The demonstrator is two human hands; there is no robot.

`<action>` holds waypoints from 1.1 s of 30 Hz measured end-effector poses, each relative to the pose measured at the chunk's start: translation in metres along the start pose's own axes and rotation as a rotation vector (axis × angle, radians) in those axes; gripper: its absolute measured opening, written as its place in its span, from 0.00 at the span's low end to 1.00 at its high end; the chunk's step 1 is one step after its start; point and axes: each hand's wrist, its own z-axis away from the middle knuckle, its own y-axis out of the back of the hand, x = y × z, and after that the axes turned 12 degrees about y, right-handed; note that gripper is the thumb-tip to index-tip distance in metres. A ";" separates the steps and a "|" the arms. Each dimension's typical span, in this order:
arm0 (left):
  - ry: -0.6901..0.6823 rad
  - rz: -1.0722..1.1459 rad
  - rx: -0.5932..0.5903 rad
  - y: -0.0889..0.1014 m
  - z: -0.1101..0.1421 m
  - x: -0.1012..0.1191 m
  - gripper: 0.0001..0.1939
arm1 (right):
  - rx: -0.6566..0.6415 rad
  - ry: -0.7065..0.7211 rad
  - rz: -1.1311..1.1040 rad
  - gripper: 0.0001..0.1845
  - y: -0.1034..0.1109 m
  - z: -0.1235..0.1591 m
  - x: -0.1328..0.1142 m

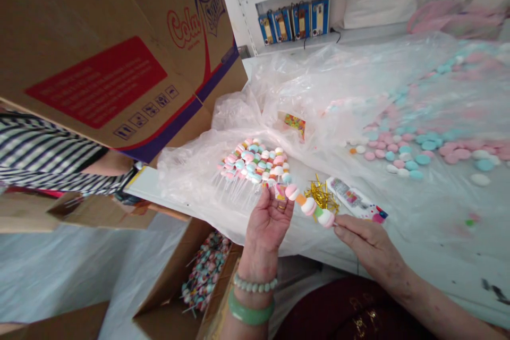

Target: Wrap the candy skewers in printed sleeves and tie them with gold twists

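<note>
My right hand pinches the stick end of a marshmallow skewer, which has pink, white, orange and green pieces threaded in a row. It slants up and left toward my left hand, which is turned palm up with its fingers curled. At those fingertips is a small printed pink-and-yellow wrapper, close to the skewer's tip. Behind my left hand lies a pile of finished marshmallow skewers, white sticks toward me. Gold twist ties and a printed packet lie just beyond the skewer.
Loose pink, blue and white marshmallows spread across the plastic sheet at right. A large carton stands at left, with a person's striped sleeve below it. An open box of skewers is beneath the table edge.
</note>
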 end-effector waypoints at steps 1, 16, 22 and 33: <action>-0.008 -0.012 0.001 0.000 0.001 0.000 0.14 | 0.000 0.020 0.031 0.16 0.001 0.000 0.000; -0.457 -0.162 -0.130 0.007 -0.006 -0.001 0.06 | 0.170 0.515 0.694 0.11 0.008 0.008 0.000; -0.464 -0.264 -0.136 0.013 -0.006 0.003 0.06 | 0.119 0.499 0.705 0.11 0.013 0.008 0.008; -0.463 -0.357 -0.065 0.024 -0.006 0.007 0.08 | 0.082 0.441 0.719 0.12 0.010 0.009 0.010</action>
